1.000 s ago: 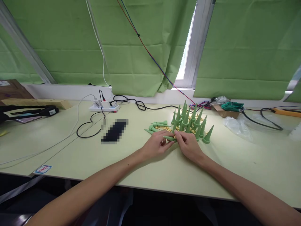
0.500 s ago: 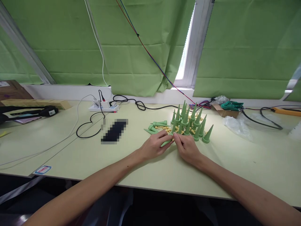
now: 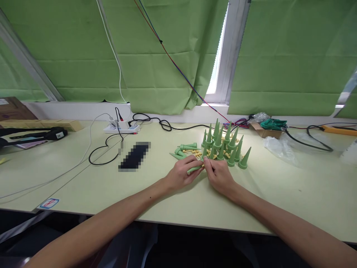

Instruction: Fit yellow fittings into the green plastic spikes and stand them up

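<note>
My left hand (image 3: pixel 182 173) is closed round a green cone (image 3: pixel 194 169), which lies on its side with its tip toward the left. Against its wide end, my right hand (image 3: pixel 221 175) pinches a small yellow piece (image 3: pixel 203 165), mostly hidden by the fingertips. The two hands meet just in front of a group of upright green cones (image 3: pixel 243 159). Several more green cones (image 3: pixel 189 146) lie on their sides behind my left hand, with small yellow pieces (image 3: pixel 196 153) scattered beside them.
A blurred dark object (image 3: pixel 135 156) lies left of my hands on the table (image 3: pixel 111 197). Farther back are a power strip (image 3: pixel 122 128) and black cables. Clear plastic (image 3: pixel 279 149) and a small cardboard box (image 3: pixel 267 132) are at the right.
The whole view has shifted slightly. The green cone in my left hand shows more below the fingers. Both hands stay together at the same place.
</note>
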`<state>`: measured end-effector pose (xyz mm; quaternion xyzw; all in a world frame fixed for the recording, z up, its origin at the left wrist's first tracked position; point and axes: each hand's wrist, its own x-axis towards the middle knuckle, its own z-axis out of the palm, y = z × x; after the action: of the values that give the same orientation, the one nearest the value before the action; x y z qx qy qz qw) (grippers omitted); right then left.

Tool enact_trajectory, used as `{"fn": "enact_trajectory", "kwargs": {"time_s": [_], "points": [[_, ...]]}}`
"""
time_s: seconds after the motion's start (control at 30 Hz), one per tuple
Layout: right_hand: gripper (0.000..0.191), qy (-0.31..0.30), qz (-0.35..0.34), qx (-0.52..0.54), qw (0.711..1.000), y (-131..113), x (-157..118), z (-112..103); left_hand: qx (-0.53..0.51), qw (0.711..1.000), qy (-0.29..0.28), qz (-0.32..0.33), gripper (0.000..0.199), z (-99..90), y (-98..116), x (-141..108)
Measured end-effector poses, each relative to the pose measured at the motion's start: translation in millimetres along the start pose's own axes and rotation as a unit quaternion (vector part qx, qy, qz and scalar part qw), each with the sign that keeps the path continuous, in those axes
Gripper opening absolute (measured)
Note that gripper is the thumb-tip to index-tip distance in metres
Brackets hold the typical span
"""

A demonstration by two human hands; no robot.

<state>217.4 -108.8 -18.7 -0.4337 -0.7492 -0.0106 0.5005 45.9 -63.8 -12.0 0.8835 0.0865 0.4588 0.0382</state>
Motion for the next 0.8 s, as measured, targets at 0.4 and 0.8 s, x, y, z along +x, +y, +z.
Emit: {"fn": "enact_trajectory", "kwargs": {"time_s": [0.4,0.8], "points": [[0.042,-0.034,0.001,-0.018,0.999,0.9,-1.4,-1.5,-0.007,1.000,0.002,-0.005,0.016,-0.1,0.7,0.3],[0.038,-0.050,-0.013,-0.021,0.998,3.8,-2.3,-1.8,-0.025,1.000,-0.010,-0.009,0.016,-1.4,0.3,-0.3]]}}
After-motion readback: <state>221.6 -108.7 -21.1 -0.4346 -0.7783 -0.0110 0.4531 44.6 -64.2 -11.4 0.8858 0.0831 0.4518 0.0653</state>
